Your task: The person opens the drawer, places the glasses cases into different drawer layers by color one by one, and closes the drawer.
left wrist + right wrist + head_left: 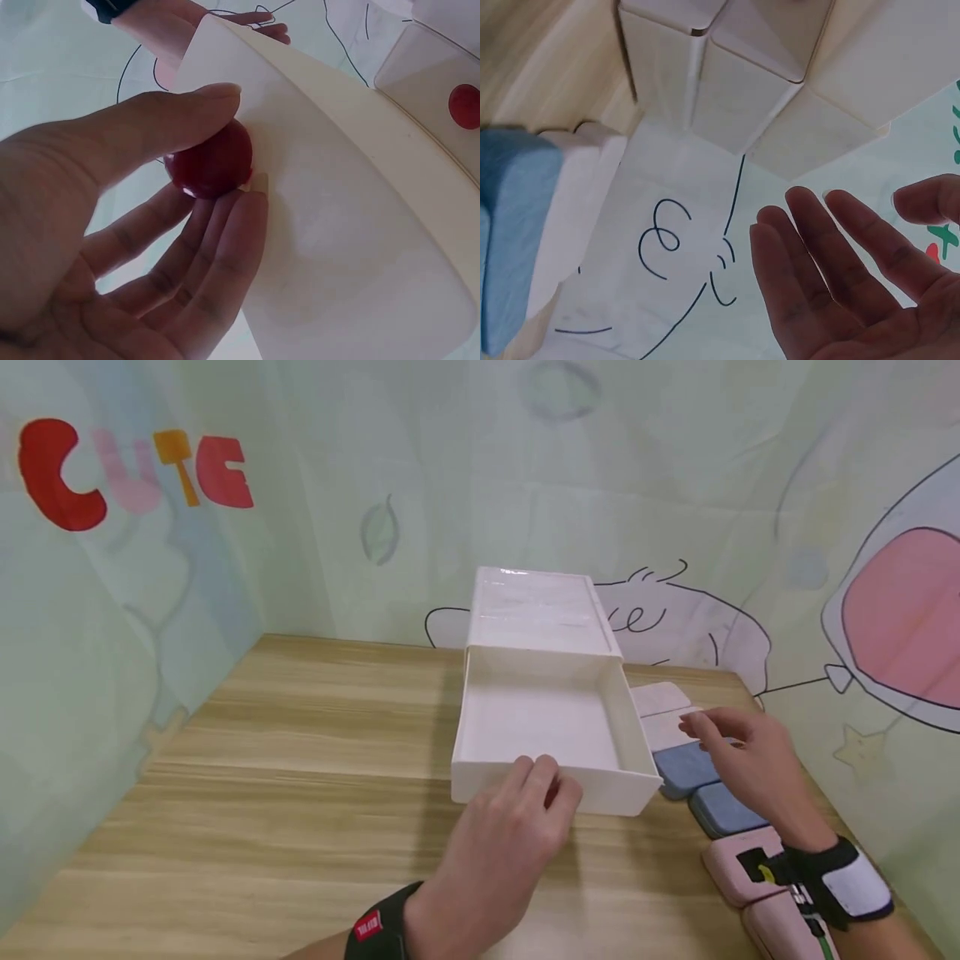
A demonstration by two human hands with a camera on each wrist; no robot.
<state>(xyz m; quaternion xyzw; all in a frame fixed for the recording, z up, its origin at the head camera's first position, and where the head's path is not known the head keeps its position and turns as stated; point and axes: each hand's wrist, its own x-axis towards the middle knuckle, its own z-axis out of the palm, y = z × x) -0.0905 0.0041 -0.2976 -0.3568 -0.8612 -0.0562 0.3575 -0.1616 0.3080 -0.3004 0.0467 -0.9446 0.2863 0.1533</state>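
Note:
A white drawer [555,789] stands pulled out of a white drawer box [543,610], and its inside shows bare. On the drawer's front is a round red knob [214,161], which my left hand [510,835] pinches between thumb and fingers; in the head view the hand hides that knob. My right hand [757,768] hovers to the right of the drawer with its fingers loosely extended and nothing in them. Below and beside it lie two blue soft-looking cases [682,768], with white-pink pieces [660,697] farther back.
Nearer along the table's right side lie pink cases [742,864], partly behind my right wrist. A second red knob [465,105] shows on another drawer front. Printed cloth walls [360,460] enclose the wooden table [300,760] at the back and sides.

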